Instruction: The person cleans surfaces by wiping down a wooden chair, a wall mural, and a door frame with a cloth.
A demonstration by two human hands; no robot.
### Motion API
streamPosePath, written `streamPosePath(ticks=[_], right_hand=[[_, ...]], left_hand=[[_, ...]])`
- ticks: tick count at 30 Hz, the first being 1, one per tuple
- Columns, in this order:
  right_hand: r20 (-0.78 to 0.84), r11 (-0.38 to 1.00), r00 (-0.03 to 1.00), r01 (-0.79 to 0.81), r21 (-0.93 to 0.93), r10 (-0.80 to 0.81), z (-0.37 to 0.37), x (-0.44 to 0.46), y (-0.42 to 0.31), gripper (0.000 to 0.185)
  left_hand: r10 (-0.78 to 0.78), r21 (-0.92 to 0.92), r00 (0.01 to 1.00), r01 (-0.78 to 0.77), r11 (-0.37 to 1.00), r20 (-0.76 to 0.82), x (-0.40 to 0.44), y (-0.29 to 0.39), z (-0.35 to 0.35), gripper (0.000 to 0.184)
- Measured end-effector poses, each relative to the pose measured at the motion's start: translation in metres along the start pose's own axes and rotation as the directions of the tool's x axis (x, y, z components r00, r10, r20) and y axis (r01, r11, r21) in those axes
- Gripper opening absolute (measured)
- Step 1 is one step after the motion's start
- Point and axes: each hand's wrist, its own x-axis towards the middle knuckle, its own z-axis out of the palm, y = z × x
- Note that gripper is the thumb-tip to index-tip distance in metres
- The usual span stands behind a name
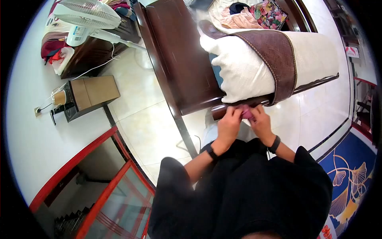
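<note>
Both my hands meet in front of my body, near the lower edge of the covered sofa. A small pink-purple item (247,113) is held between them; its exact shape is too small to tell. My left hand (228,128) pinches it from the left side, and my right hand (261,124) pinches it from the right. A dark band is on each wrist. Just beyond my fingers lie the dark wooden sofa rail (223,110) and a brown strip (283,67) over the cream cover (246,71).
A white fan (81,30) and a brown box-shaped cabinet (95,91) stand at the left. Folded clothes (266,15) lie on the sofa's far part. A red-framed glass door (123,203) is at the lower left, a blue patterned rug (346,171) at the right.
</note>
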Motion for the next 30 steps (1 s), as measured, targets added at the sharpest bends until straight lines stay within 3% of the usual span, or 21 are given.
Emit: streamPosePath(ticks=[2, 5, 9, 13, 15, 19, 21, 22, 26, 28, 30], right_hand=[[-0.042, 0.999, 0.998, -0.049, 0.001, 0.049, -0.021, -0.007, 0.009, 0.036], [-0.176, 0.999, 0.983, -0.044, 0.016, 0.046, 0.005, 0.0, 0.005, 0.037], [-0.204, 0.996, 0.975, -0.076, 0.053, 0.085, 0.013, -0.002, -0.011, 0.033], [-0.123, 0.992, 0.992, -0.022, 0.122, 0.037, 0.017, 0.005, -0.026, 0.029], [-0.051, 0.996, 0.998, 0.045, 0.078, -0.042, 0.024, 0.01, -0.032, 0.027], [0.085, 0.969, 0.98, 0.162, 0.189, -0.181, 0.025, 0.019, -0.035, 0.033], [0.226, 0.966, 0.949, 0.178, 0.186, -0.219, 0.006, 0.024, -0.032, 0.038], [0.207, 0.95, 0.944, 0.21, 0.233, -0.259, -0.007, 0.025, -0.026, 0.038], [0.167, 0.903, 0.92, 0.291, 0.317, -0.355, -0.084, 0.026, 0.043, 0.04], [0.106, 0.898, 0.933, 0.294, 0.326, -0.344, -0.119, 0.026, 0.099, 0.04], [0.024, 0.9, 0.949, 0.29, 0.327, -0.315, -0.148, 0.03, 0.155, 0.039]], left_hand=[[0.006, -0.038, 0.999, -0.005, 0.999, 0.036, 0.006, 0.022, 0.014, 0.03], [0.018, -0.083, 1.0, -0.018, 0.996, -0.006, 0.016, 0.008, 0.011, 0.027], [0.043, -0.048, 0.999, -0.044, 0.998, -0.025, 0.012, 0.004, -0.002, 0.028], [-0.033, 0.019, 0.998, 0.034, 0.999, -0.056, 0.0, -0.008, -0.016, 0.029], [-0.08, 0.062, 0.996, 0.083, 0.995, -0.049, -0.011, -0.017, -0.025, 0.031], [-0.192, 0.09, 0.975, 0.202, 0.975, -0.117, -0.025, -0.019, -0.036, 0.035], [-0.243, -0.078, 0.959, 0.234, 0.969, -0.147, -0.024, -0.008, -0.033, 0.039], [-0.282, -0.12, 0.948, 0.266, 0.956, -0.149, -0.02, 0.009, -0.031, 0.042], [-0.123, -0.018, 0.976, 0.122, 0.992, -0.182, -0.009, 0.075, 0.027, 0.037], [-0.025, 0.025, 0.983, 0.03, 0.999, -0.18, 0.012, 0.118, 0.073, 0.037], [-0.027, 0.0, 0.982, 0.028, 1.0, -0.188, 0.033, 0.145, 0.128, 0.036]])
